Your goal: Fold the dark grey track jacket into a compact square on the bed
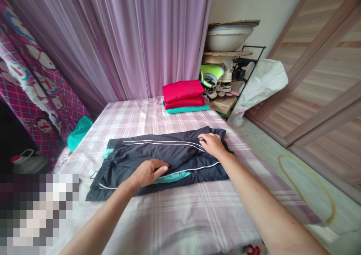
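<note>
A pair of dark pants (175, 153) with white piping and teal panels lies folded into a long strip on the checked tablecloth. Its gathered waistband and a drawstring are on the left side. My left hand (150, 172) rests on the middle of the pants, fingers extended together and thumb apart. Toward the right end, my right hand (211, 143) lies on the fabric with its fingers spread. Neither hand appears to grip the cloth. Behind the pants sits a stack of folded clothes, with red cloth (182, 93) over a teal piece (187, 109).
The table (135, 116) meets a purple curtain (141, 40) at its far side. Beyond the right corner stands a rack (248, 65) with shoes and a basin (229, 37). A white sack (259, 85) leans there. A yellow hose (313, 176) loops on the floor.
</note>
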A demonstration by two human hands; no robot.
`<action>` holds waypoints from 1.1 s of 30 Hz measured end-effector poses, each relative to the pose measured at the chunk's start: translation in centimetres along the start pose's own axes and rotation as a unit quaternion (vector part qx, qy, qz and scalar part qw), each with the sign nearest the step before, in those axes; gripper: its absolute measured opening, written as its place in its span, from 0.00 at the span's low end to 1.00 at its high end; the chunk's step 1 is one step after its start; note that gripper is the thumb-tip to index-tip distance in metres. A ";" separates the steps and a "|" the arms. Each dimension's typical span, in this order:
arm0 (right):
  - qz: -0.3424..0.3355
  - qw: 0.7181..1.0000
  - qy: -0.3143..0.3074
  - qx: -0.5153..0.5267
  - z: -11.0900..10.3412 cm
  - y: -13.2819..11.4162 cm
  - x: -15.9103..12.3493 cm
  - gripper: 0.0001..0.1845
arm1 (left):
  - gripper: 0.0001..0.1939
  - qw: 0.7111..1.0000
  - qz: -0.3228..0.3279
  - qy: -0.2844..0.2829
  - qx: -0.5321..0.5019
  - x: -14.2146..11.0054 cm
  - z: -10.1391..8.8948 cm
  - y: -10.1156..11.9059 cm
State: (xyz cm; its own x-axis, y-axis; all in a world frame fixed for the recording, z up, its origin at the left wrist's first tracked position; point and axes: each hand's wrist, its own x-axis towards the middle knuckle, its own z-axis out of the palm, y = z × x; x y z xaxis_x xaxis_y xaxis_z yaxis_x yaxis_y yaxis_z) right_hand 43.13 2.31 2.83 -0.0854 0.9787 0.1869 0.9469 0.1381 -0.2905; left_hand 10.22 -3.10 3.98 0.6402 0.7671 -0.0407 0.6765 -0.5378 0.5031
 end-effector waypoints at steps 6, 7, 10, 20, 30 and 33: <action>-0.101 0.993 0.038 0.055 0.4 -8.2 1.4 0.25 | 0.29 0.964 -0.144 0.125 0.185 3.1 -1.3 -2.7; -0.112 0.992 0.015 0.050 1.1 -9.4 1.4 0.26 | 0.31 0.956 -0.176 0.117 0.204 3.4 -0.9 -3.3; -0.113 0.988 -0.104 0.023 3.7 -11.7 0.6 0.32 | 0.36 0.949 -0.220 0.074 0.215 3.5 0.4 -4.6; -0.018 0.991 -0.131 -0.028 3.6 -8.2 1.9 0.33 | 0.38 0.950 -0.209 0.077 0.219 3.1 1.3 -5.0; 0.027 0.989 -0.133 -0.067 4.7 -4.9 1.8 0.32 | 0.33 0.914 -0.310 0.101 0.240 -0.4 -2.6 -9.3; 0.020 0.990 -0.125 -0.067 4.7 -5.0 1.7 0.32 | 0.29 0.910 -0.324 0.111 0.233 -1.1 -3.4 -10.7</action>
State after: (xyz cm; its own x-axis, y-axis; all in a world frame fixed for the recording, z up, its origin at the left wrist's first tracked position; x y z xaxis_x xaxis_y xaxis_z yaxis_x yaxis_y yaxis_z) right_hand 36.77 4.03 0.22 -0.1046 0.9923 -0.0657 0.9823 0.0928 -0.1629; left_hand 1.04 2.95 1.58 -0.0029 1.0000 0.0021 0.9999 0.0029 0.0130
